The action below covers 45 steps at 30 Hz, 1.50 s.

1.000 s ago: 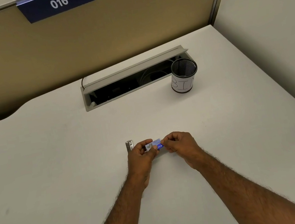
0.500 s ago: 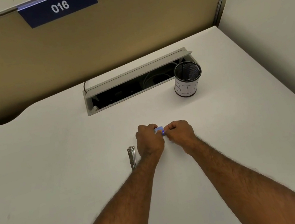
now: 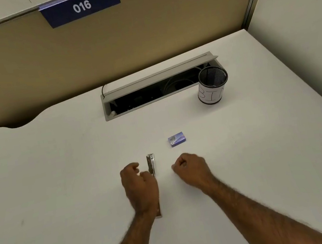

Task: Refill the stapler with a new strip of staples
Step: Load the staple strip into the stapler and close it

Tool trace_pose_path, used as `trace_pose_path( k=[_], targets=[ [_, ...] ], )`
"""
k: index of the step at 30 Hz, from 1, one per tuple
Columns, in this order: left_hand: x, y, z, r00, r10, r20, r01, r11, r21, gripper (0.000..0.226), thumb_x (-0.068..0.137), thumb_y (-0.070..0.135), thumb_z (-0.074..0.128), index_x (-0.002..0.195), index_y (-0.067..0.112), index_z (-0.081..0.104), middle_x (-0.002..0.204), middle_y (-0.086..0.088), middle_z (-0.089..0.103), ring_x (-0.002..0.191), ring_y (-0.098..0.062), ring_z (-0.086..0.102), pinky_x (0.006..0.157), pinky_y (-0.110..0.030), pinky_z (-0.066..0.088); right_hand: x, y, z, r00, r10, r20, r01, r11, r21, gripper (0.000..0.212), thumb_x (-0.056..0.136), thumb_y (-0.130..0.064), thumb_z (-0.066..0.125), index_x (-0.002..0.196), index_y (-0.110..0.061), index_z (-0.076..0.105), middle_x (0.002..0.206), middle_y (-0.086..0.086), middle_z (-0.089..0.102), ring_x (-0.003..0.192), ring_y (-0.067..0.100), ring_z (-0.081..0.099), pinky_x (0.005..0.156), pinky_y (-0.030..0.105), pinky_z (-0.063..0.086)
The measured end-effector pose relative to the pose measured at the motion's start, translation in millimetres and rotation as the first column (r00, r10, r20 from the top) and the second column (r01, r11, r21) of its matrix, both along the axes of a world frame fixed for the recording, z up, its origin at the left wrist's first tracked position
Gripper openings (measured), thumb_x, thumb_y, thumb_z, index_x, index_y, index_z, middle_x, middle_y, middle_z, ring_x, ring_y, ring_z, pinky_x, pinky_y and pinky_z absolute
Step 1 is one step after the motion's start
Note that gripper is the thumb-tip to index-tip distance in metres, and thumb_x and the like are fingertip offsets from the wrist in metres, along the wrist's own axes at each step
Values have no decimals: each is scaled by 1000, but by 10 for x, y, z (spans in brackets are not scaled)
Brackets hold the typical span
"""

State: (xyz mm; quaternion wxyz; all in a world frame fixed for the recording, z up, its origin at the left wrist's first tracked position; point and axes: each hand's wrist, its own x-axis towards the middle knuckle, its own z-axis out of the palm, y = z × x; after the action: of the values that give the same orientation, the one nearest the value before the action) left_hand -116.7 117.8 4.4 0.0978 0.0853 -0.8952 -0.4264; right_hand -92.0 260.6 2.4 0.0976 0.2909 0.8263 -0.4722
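Observation:
A slim metal stapler point(image 3: 151, 163) lies on the white desk point(image 3: 59, 181), pointing away from me. Its near half runs under my left hand point(image 3: 140, 186) and shows again by the wrist. The fingers of that hand are loosely curled and apart, with the thumb beside the stapler and no clear grip on it. A small blue staple box point(image 3: 176, 139) rests flat on the desk, beyond and between both hands. My right hand point(image 3: 191, 170) sits to the right of the stapler, curled into a loose fist; nothing shows in it.
A black mesh cup point(image 3: 212, 85) with a white paper label stands at the back right. Beside it a cable hatch point(image 3: 158, 88) in the desk is propped open. A tan partition with a "016" sign point(image 3: 81, 6) closes the back.
Both hands let go of the blue staple box, which now lies on the desk. They drew back toward me, and my left hand moved over the stapler.

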Motion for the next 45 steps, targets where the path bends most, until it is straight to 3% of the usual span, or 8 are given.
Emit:
trace_pose_path(
  k=[5, 9, 21, 26, 30, 35, 39, 45],
  targets=[
    [-17, -373, -95, 880, 29, 475, -124, 978, 170, 24, 88, 6, 46, 106, 13, 61, 108, -11, 67, 96, -33, 64, 90, -44, 53, 118, -488, -68, 986, 158, 63, -162, 984, 68, 32, 75, -52, 66, 71, -23, 56, 80, -5, 68, 78, 15, 62, 68, 26, 48],
    [36, -479, 14, 812, -112, 573, -164, 898, 409, 26, 79, -1, 50, 95, 14, 63, 97, -14, 68, 78, -26, 66, 79, -43, 59, 162, -765, -61, 957, 262, 122, -285, 925, 251, 52, 74, -66, 54, 94, -19, 58, 93, 0, 67, 87, 22, 65, 69, 33, 51],
    [229, -604, 59, 771, -225, 595, -107, 877, 469, 31, 80, 17, 69, 107, 4, 63, 80, -4, 69, 61, -12, 60, 59, -26, 52, 347, -830, 33, 896, 406, 180, -444, 820, 360, 33, 73, -49, 50, 82, -21, 63, 90, 1, 70, 83, 22, 66, 64, 27, 45],
    [250, -547, 91, 743, -252, 621, -108, 869, 482, 47, 74, 35, 80, 106, 11, 56, 99, -8, 69, 77, -20, 70, 68, -34, 60, 459, -757, 112, 887, 451, 98, -459, 839, 292, 30, 71, -52, 51, 68, -22, 57, 67, -5, 62, 66, 17, 59, 59, 24, 43],
    [296, -502, 115, 751, -319, 579, -220, 705, 674, 21, 89, 19, 66, 102, 3, 63, 93, -12, 68, 77, -22, 67, 64, -35, 55, 547, -759, 235, 863, 505, 16, -493, 833, 252, 24, 72, -45, 55, 60, -25, 48, 56, -10, 51, 59, 12, 52, 57, 24, 42],
    [292, -532, 189, 781, -360, 510, -294, 509, 809, 13, 94, 14, 57, 98, 2, 59, 82, -11, 58, 65, -18, 59, 53, -25, 54, 529, -635, 333, 981, 187, -45, -192, 963, -190, 16, 92, -21, 45, 85, -14, 58, 76, -3, 62, 70, 13, 55, 65, 26, 44],
    [283, -564, 261, 777, -377, 504, -333, 434, 837, 8, 94, 15, 58, 91, 7, 57, 76, -8, 56, 53, -12, 51, 42, -20, 42, 474, -451, 322, 997, -24, 76, 56, 888, -456, 25, 78, 5, 38, 89, -6, 57, 80, 10, 63, 67, 18, 56, 63, 29, 45],
    [288, -609, 288, 758, -381, 530, -409, 355, 841, 24, 93, 30, 59, 101, 7, 57, 69, -7, 55, 40, -10, 46, 33, -17, 33, 497, -279, 216, 999, 51, 18, -50, 999, -3, 19, 82, 0, 48, 91, -12, 61, 95, 5, 66, 90, 24, 65, 73, 32, 52]
  ],
)
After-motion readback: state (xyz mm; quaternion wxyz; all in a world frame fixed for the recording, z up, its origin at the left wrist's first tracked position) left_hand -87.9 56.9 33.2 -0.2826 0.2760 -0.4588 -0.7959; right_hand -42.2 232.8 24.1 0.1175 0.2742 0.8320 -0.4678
